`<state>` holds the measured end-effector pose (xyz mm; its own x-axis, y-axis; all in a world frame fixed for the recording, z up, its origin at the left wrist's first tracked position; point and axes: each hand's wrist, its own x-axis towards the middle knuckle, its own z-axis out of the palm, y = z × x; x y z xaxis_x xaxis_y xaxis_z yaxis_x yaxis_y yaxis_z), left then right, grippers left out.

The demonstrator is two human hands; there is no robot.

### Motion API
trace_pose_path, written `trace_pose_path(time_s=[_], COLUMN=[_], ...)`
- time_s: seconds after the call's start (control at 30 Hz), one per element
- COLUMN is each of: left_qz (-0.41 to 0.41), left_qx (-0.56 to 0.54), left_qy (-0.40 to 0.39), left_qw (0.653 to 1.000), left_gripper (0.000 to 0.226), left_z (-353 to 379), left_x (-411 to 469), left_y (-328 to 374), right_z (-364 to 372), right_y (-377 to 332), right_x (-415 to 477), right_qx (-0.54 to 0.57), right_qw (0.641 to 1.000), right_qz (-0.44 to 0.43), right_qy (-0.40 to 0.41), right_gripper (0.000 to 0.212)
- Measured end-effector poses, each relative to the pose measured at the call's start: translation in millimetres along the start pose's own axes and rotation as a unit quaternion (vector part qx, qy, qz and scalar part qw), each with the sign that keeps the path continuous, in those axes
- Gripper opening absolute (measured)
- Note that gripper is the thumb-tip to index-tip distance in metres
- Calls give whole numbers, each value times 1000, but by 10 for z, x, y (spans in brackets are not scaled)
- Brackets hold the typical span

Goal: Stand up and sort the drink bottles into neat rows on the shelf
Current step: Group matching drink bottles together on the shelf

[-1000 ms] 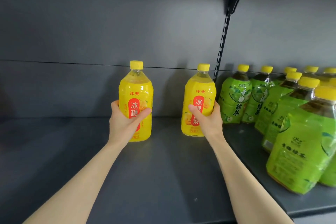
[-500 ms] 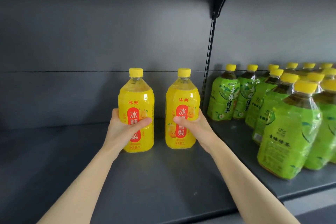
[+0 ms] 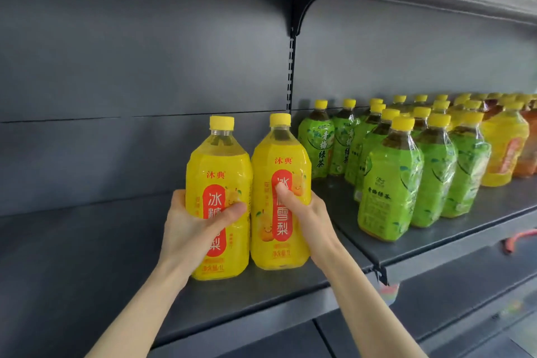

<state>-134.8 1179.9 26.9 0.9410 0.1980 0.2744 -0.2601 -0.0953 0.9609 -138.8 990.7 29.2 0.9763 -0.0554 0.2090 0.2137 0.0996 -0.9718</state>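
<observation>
Now: two yellow-capped drink bottles stand upright, side by side and touching, just left of the slotted upright (image 3: pixel 291 73) and forward of it on the grey shelf (image 3: pixel 87 256). The left hand (image 3: pixel 191 229) is clamped round the left yellow bottle (image 3: pixel 218 160) at label height, with the thumb laid across the front and the fingers curled round the outer side. The right hand (image 3: pixel 308 212) grips the right yellow bottle (image 3: pixel 279 160) from the side nearer the upright; its thumb presses on the red label and its fingers wrap behind, mostly hidden. Both bases sit at shelf level; I cannot tell whether either is lifted clear. Right of the upright, green tea bottles (image 3: pixel 389 183) stand in rows running from back to front. Farther right of the upright, beyond the green ones, are yellow and orange bottles (image 3: pixel 505 148), with their labels blurred.
</observation>
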Motion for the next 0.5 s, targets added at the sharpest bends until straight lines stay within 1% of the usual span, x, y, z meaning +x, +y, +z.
trace_pose_path(time_s=[0.07, 0.17, 0.2, 0.33, 0.43, 0.5], left_qz=[4, 14, 19, 37, 36, 34], left_qx=[-7, -17, -22, -50, -80, -100], left_qy=[-6, -20, -31, -86, -119, -139], left_qw=[1000, 1000, 999, 994, 989, 985], left_gripper=[67, 62, 62, 74, 72, 76], left_z=[102, 317, 410, 919, 1441, 1839], left_x=[-209, -472, -555, -903, -1250, -1520], left_y=[83, 220, 272, 454, 523, 569], right_z=[-127, -404, -522, -1127, -1708, -2147], right_y=[-46, -123, -158, -320, -445, -532], right_x=[-196, -483, -577, -949, -1254, -1462], right_qx=[10, 7, 9, -6, -30, -52], right_qw=[1000, 999, 998, 994, 990, 987], right_qz=[-3, -8, -13, -38, -50, -56], right_qy=[22, 53, 63, 105, 128, 142], right_gripper=[63, 72, 71, 63, 57, 54])
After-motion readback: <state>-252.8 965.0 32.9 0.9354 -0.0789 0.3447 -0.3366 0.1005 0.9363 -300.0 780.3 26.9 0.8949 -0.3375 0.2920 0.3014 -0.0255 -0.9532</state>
